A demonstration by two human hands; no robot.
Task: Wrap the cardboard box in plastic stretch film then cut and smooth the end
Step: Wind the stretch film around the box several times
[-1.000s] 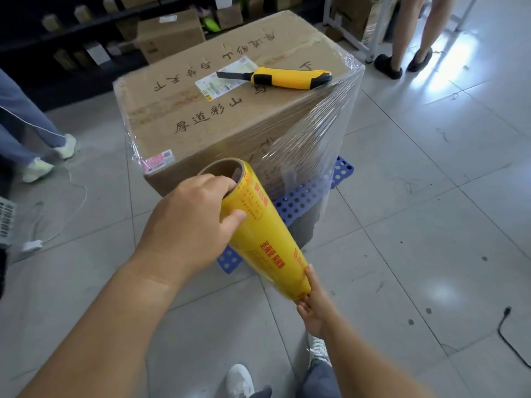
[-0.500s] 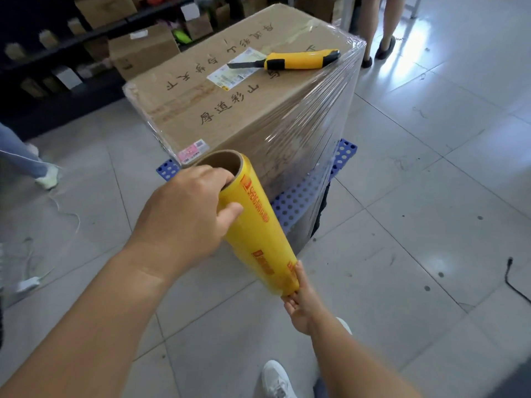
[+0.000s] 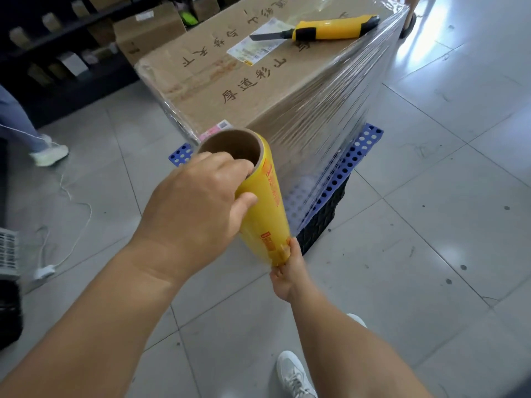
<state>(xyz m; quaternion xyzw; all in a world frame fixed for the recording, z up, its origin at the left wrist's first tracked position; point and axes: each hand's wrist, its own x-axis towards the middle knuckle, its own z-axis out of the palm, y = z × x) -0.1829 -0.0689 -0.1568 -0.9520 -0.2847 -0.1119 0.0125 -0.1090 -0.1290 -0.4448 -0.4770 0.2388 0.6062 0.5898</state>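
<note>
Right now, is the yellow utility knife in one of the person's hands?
No, the utility knife lies on top of the cardboard box, while both hands hold the film roll.

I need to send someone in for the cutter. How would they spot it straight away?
Find the big cardboard box wrapped in clear film, standing on a blue perforated pallet. On its top, near the far right edge, lies the utility knife: yellow and black handle, grey blade out, the only loose thing there.
</note>
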